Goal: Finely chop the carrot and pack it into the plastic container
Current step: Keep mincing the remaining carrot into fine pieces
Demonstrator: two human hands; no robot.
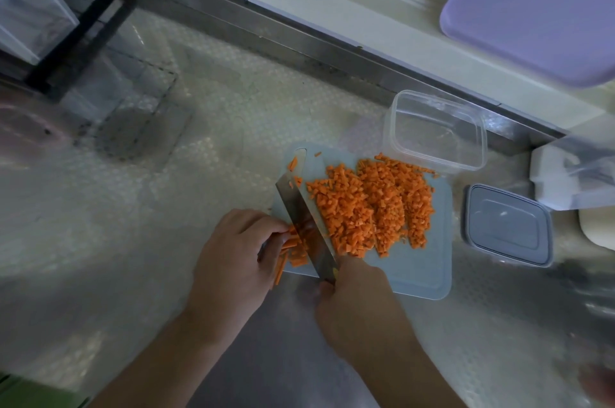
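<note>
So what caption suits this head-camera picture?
Right hand knifes carrot sticks held by left hand; diced pile beside empty container.

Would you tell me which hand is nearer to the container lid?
Right. The right hand grips the knife at the board's near edge, left of the container lid; the left hand lies farther left.

Single view, head-worn wide-angle camera. It looks steeply down and forward over the worktop [166, 207] from the person's side, close above both forearms, which enter from the bottom edge. The frame is rolled: the worktop's far edge, a metal rail [299, 51], runs diagonally from upper left to right. The cutting board [426, 267] sits right of centre. Frame edges are blurred.
</note>
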